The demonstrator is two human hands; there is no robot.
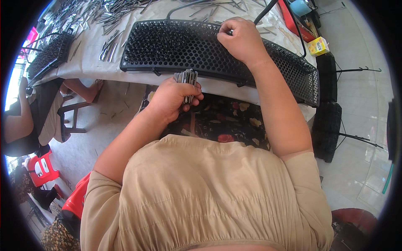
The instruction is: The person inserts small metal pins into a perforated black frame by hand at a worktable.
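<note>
A long black tray with a honeycomb of holes [167, 44] lies across the table edge in front of me. My left hand [169, 98] is below the tray's near rim, closed around a bundle of thin grey metal rods [187, 79] that stick up out of the fist. My right hand [240, 39] rests on the tray's far side, fingertips pinched together over the holes; whether a rod is between them is hidden.
Several loose metal rods [111, 42] lie scattered on the white table covering [90, 62]. A second black holed tray [50, 52] sits at the far left beside a seated person [25, 121]. Stacked black trays [328, 108] stand on the floor at right; red stools [42, 167] at lower left.
</note>
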